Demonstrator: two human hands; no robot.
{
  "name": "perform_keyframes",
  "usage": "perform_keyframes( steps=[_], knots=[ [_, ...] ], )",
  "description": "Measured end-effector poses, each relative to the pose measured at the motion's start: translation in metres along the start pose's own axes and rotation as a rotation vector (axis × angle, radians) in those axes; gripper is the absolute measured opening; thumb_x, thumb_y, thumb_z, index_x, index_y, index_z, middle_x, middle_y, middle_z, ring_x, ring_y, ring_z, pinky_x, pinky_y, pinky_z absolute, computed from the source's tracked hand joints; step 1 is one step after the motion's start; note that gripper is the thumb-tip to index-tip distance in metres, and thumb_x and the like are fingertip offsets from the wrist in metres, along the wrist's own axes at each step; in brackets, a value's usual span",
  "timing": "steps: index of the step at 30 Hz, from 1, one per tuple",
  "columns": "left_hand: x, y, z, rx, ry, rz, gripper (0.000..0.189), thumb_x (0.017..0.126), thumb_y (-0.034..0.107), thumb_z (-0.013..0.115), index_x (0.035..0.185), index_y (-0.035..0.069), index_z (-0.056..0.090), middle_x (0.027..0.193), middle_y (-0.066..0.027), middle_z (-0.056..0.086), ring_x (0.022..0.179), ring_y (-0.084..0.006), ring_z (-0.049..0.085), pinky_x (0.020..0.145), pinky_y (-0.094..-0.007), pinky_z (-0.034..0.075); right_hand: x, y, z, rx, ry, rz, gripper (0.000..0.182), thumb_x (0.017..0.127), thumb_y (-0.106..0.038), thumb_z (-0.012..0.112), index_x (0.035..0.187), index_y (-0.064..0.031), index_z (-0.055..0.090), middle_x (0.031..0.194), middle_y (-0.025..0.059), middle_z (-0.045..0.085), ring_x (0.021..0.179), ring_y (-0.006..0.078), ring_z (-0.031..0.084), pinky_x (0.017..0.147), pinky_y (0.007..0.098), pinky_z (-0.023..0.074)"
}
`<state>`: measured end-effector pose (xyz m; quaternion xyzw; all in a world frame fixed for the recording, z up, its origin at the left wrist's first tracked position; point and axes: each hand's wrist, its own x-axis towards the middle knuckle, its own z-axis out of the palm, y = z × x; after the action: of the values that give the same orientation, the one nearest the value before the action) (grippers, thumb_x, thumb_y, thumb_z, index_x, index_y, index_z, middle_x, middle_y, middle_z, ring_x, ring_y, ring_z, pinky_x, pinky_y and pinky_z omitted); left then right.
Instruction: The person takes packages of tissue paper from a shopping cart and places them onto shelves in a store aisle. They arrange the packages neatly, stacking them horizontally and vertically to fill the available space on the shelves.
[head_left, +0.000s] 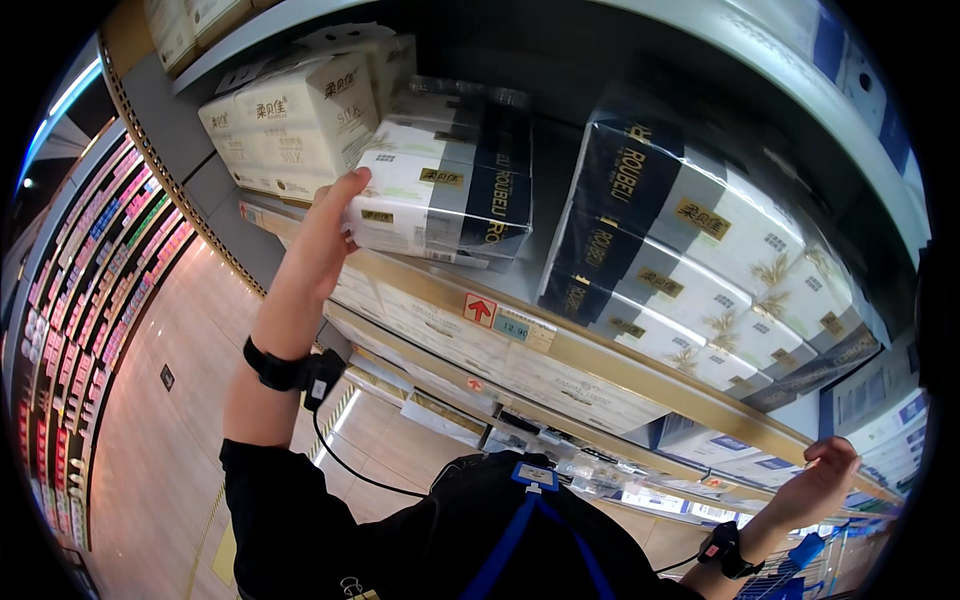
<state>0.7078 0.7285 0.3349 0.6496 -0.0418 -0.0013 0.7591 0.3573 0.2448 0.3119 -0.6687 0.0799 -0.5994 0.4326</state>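
Note:
My left hand (334, 232) is at the left end of a plastic-wrapped pack of tissues (442, 187) in white, grey and dark blue. Its thumb lies on the upper edge and the other fingers are largely hidden, so a firm grip cannot be told. The pack rests on a shelf near the front edge. Left of it stand cream tissue packs (277, 135); to its right, past a gap, is a stack of wrapped blue-and-white tissue packs (660, 255). My right hand (829, 465), fingers curled, is low at the right near the shelf edge, with no object visible in it.
The gold shelf edge (600, 341) bears a price tag and a red arrow sign. Lower shelves hold more tissue packs (435, 322). A shopping cart (802, 562) is at the lower right. Across the aisle floor (172, 352) stands a shelf of colourful packages (97, 247).

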Motion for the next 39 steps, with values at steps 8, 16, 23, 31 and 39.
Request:
perform_keyframes(
  steps=[8, 16, 23, 31, 39],
  knots=[
    [-0.043, -0.006, 0.001, -0.113, 0.128, 0.209, 0.054, 0.097, 0.04, 0.059, 0.136, 0.004, 0.051, 0.128, -0.0073, 0.061, 0.116, -0.0221, 0.06, 0.101, -0.0419, 0.045, -0.043, -0.028, 0.089, -0.123, -0.54, -0.204, 0.034, 0.1, -0.018, 0.046, 0.084, 0.004, 0.066, 0.059, 0.01, 0.062, 0.057, 0.0218, 0.058, 0.068, 0.0372, 0.0486],
    [-0.126, -0.017, -0.013, -0.385, 0.124, 0.311, 0.055, 0.1, 0.04, 0.051, 0.143, 0.005, 0.047, 0.139, -0.0097, 0.059, 0.126, -0.0229, 0.057, 0.105, -0.0404, 0.045, -0.069, -0.008, 0.093, 0.133, -0.959, -0.194, 0.006, 0.094, 0.001, 0.056, 0.091, 0.0011, 0.061, 0.07, 0.0091, 0.066, 0.06, 0.0244, 0.065, 0.059, 0.0336, 0.0522],
    [-0.271, -0.048, -0.003, -0.562, 0.108, 0.429, 0.055, 0.099, 0.039, 0.054, 0.145, 0.008, 0.047, 0.14, -0.0076, 0.059, 0.127, -0.0251, 0.057, 0.106, -0.0416, 0.046, -0.075, -0.021, 0.086, 0.324, -1.353, 0.172, 0.058, 0.097, -0.029, 0.066, 0.139, 0.0017, 0.04, 0.107, 0.0219, 0.07, 0.097, 0.0372, 0.069, 0.085, 0.0408, 0.0547],
    [-0.333, -0.066, 0.135, 0.242, -0.064, 0.76, 0.104, 0.085, 0.062, 0.066, 0.156, 0.001, 0.022, 0.15, -0.0177, 0.039, 0.137, -0.0302, 0.043, 0.113, -0.0442, 0.038, -0.077, -0.03, 0.032, 0.729, -1.226, 0.636, 0.059, 0.086, -0.038, 0.081, 0.124, 0.0, 0.058, 0.118, 0.0111, 0.065, 0.111, 0.0187, 0.06, 0.095, 0.0322, 0.0502],
    [-0.314, -0.062, 0.246, 0.554, -0.619, 0.744, 0.082, 0.09, 0.038, 0.071, 0.15, -0.006, 0.037, 0.156, -0.0271, 0.034, 0.142, -0.0394, 0.039, 0.116, -0.0455, 0.029, -0.033, -0.021, -0.09, 0.709, -0.424, 0.495, 0.068, 0.08, -0.047, 0.084, 0.123, -0.0024, 0.057, 0.106, 0.0055, 0.067, 0.101, 0.0143, 0.062, 0.09, 0.031, 0.0501]
  ],
)
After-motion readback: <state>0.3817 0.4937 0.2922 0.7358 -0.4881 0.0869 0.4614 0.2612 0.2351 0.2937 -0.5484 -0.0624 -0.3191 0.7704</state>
